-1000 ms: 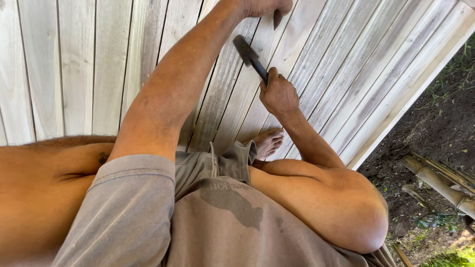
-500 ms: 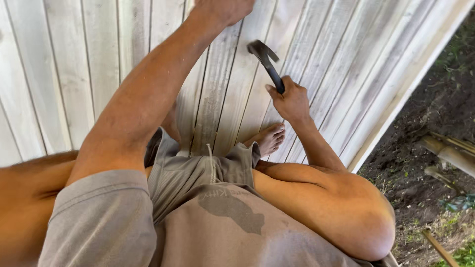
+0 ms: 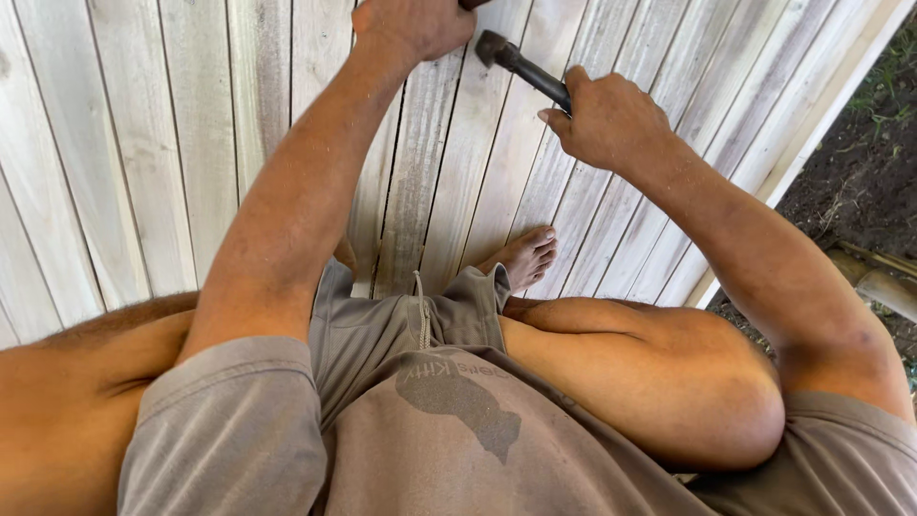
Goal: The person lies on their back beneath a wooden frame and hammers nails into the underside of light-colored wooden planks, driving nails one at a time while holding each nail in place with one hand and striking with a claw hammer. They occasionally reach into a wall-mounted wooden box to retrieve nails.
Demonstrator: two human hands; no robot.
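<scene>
- Okay, your right hand (image 3: 611, 119) is wrapped tight round the dark handle of a hammer (image 3: 523, 65), knuckles up, thumb side toward the head.
- Hammer runs diagonally up-left from that fist; its dark head sits at the top of the view, just beside your left hand (image 3: 413, 24), over the pale boards.
- Your left hand is curled closed at the very top edge, fingers bunched down on the deck (something small and dark pokes out at its upper right, cut off by the frame, can't tell what it is).
- Whether the hammer head touches the wood or the left hand: can't tell from this angle.
- Deck (image 3: 143, 143) is weathered grey-white planks running up and slightly right, narrow dark gaps between them.
- You're sitting on it, right knee bent across your lap, bare foot (image 3: 527, 256) resting flat on the boards between your two arms.
- Grey shorts (image 3: 401, 325) with a drawstring and a grey-brown shirt (image 3: 458, 430) with a darker patch fill the bottom.
- Right of the deck edge: dark soil (image 3: 864, 172) with some grass, and a bamboo pole (image 3: 884, 287) lying near your right elbow (partly hidden by the arm).
</scene>
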